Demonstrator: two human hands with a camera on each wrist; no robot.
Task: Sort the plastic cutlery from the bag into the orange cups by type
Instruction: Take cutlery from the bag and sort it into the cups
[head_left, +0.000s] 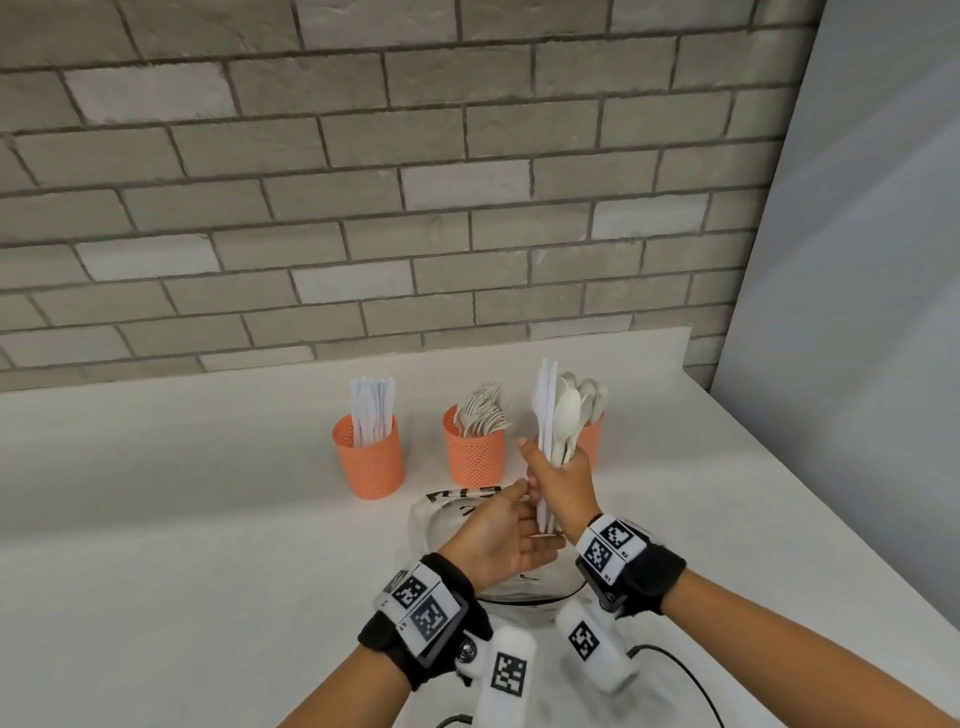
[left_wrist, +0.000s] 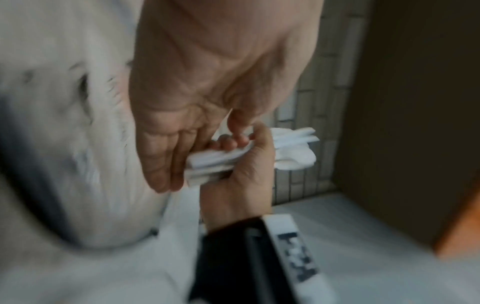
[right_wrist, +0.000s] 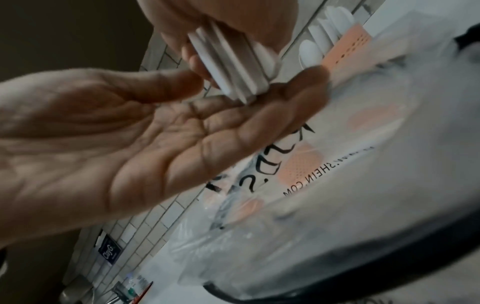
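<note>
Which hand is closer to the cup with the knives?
The left hand. It is open in front of the knife cup, slightly right; the right hand grips cutlery farther right.

Three cups stand in a row near the worktop's back edge; the bag lies before them, under both hands.

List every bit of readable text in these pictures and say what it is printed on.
"SHEIN.COM", seen upside down in the right wrist view: on the clear plastic bag.
Large black lettering on the same bag: only partly visible, cannot be read whole.
"ClayG..." (uncertain): on a small dark label on the tiled wall; small and blurred.
Black-and-white square code markers on the wristbands: patterns only; the tiny characters beside them are too small to read.
</note>
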